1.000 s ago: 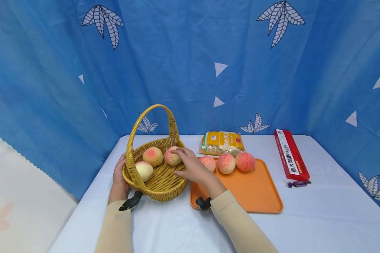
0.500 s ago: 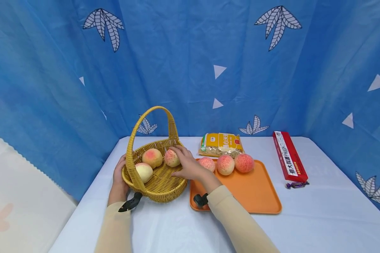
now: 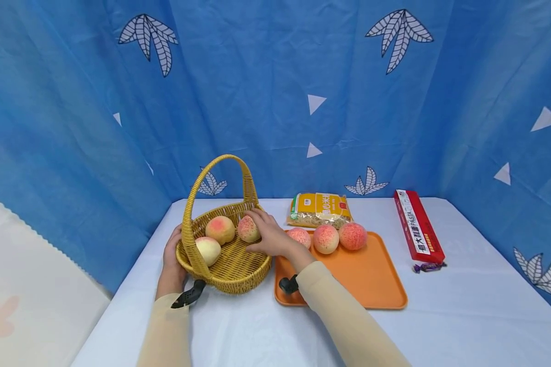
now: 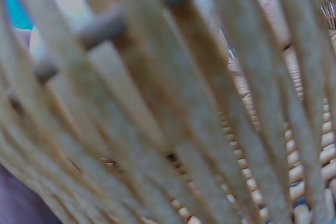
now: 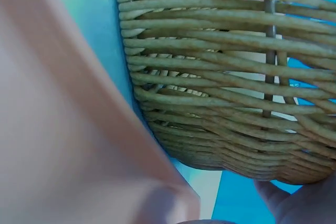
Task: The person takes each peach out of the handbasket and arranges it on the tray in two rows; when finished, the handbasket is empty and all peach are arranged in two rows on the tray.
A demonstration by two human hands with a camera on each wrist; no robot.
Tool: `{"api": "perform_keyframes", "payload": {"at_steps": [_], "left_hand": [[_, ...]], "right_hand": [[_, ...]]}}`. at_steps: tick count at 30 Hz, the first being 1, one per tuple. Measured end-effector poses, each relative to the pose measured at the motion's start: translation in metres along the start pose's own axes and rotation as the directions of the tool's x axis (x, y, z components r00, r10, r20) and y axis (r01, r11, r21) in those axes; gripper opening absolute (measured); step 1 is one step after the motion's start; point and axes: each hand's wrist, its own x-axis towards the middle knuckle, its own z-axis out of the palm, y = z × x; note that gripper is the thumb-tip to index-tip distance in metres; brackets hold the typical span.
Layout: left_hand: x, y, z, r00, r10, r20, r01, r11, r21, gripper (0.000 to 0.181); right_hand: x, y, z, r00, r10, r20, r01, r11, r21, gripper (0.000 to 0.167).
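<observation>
A yellow woven basket [image 3: 236, 283] with a tall arched handle stands on the left of the table, also seen close up in both wrist views. My left hand [image 3: 171, 253] holds its left side; part of its fingers is hidden behind the weave. Inside lie a pale peach [image 3: 208, 250], an orange-red peach [image 3: 220, 230] and a speckled peach [image 3: 248, 229]. My right hand [image 3: 273, 237] reaches over the basket's right rim. Its fingers rest on the speckled peach's right side, with the thumb apart from it.
Right of the basket is an orange tray [image 3: 362, 280] with three peaches [image 3: 326, 239] along its back edge. Behind it lies a yellow food packet [image 3: 320, 209]. A red pasta box [image 3: 420, 227] and a purple-wrapped candy [image 3: 429, 267] lie farther right.
My right hand has shifted slightly left over the speckled peach, which has turned a little in the basket. The left hand and basket stay in place.
</observation>
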Motion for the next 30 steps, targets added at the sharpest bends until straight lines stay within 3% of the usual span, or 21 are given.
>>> {"api": "perform_keyframes", "payload": {"at_steps": [11,19,30], "left_hand": [[-0.003,0.001,0.003,0.999,-0.016,-0.037,0.016,1.000,0.012,0.037],[0.001,-0.002,0.002,1.000,0.005,-0.026,-0.004,1.000,0.011,0.038],[0.001,-0.001,0.001,0.999,-0.008,-0.032,0.008,1.000,0.003,0.037]], "right_hand": [[0.010,-0.004,0.004,0.999,0.044,0.002,-0.043,0.988,-0.146,0.090],[0.012,-0.004,0.004,0.998,0.041,-0.042,-0.047,0.986,-0.159,0.085],[0.013,-0.006,0.004,0.998,0.060,0.003,-0.058,0.971,-0.232,0.076]]}}
